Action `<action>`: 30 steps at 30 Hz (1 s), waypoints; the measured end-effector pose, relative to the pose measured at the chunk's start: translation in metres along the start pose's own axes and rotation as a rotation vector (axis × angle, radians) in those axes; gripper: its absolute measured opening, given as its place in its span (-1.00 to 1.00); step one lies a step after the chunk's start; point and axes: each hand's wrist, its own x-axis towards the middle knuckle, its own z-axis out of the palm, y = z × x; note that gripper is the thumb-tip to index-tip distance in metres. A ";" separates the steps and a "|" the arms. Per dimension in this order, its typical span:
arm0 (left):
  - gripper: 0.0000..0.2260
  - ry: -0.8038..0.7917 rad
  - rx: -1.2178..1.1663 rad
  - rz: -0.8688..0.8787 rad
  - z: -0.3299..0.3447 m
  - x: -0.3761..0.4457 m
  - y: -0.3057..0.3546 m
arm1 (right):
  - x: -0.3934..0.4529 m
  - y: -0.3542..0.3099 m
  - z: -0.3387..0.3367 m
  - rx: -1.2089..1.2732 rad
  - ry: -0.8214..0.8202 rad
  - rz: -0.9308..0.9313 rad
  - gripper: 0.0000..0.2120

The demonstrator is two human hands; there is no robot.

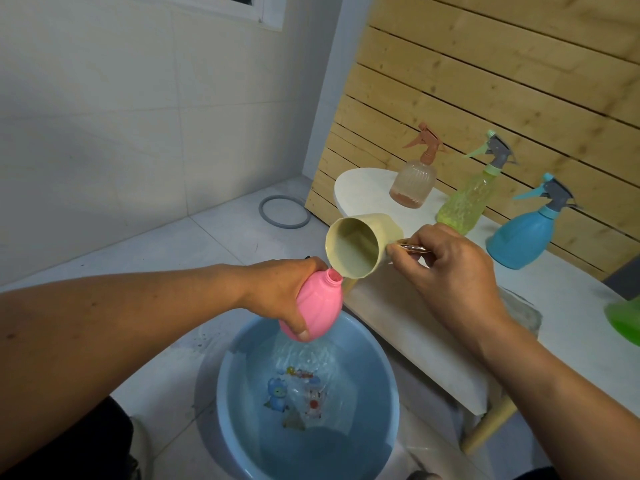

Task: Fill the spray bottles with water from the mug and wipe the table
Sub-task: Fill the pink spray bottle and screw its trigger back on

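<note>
My left hand (284,289) grips an uncapped pink bottle (317,306), tilted, above a blue basin (388,375). My right hand (446,268) holds a cream mug (356,247) by its handle, tipped on its side with its lip at the bottle's open neck. Water shows inside the mug. Water runs down below the bottle and ripples the basin. On the white table (433,327) stand three capped spray bottles: a clear peach one (414,181), a yellow-green one (464,202) and a blue one (523,237).
A green object (623,320) shows at the right frame edge on the table. A wooden slat wall (485,81) backs the table. A grey ring (284,212) lies on the tiled floor. A pale cloth (523,306) lies behind my right wrist.
</note>
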 end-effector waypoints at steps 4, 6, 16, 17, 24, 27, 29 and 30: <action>-0.09 0.000 0.005 0.006 0.000 -0.001 0.000 | 0.000 -0.001 0.000 -0.009 0.007 -0.014 -0.75; -0.09 0.002 0.002 0.004 0.000 -0.001 0.000 | 0.000 -0.001 0.000 -0.020 0.016 -0.024 -0.76; -0.10 0.007 -0.011 0.009 0.000 -0.001 0.000 | -0.001 -0.003 0.000 -0.066 0.040 -0.085 -0.78; -0.09 0.008 -0.011 0.011 0.000 -0.001 0.000 | -0.001 -0.003 0.000 -0.070 0.040 -0.088 -0.78; -0.08 0.014 -0.008 0.007 0.002 -0.001 -0.002 | -0.002 -0.006 -0.002 -0.077 0.047 -0.097 -0.77; -0.09 0.017 -0.017 0.011 0.002 0.000 -0.003 | -0.002 -0.006 -0.002 -0.084 0.053 -0.098 -0.77; -0.08 0.017 -0.029 0.011 0.002 0.000 -0.004 | -0.003 -0.006 -0.003 -0.087 0.058 -0.100 -0.77; -0.08 0.017 -0.035 0.009 0.002 0.001 -0.005 | -0.003 -0.006 -0.003 -0.089 0.060 -0.103 -0.77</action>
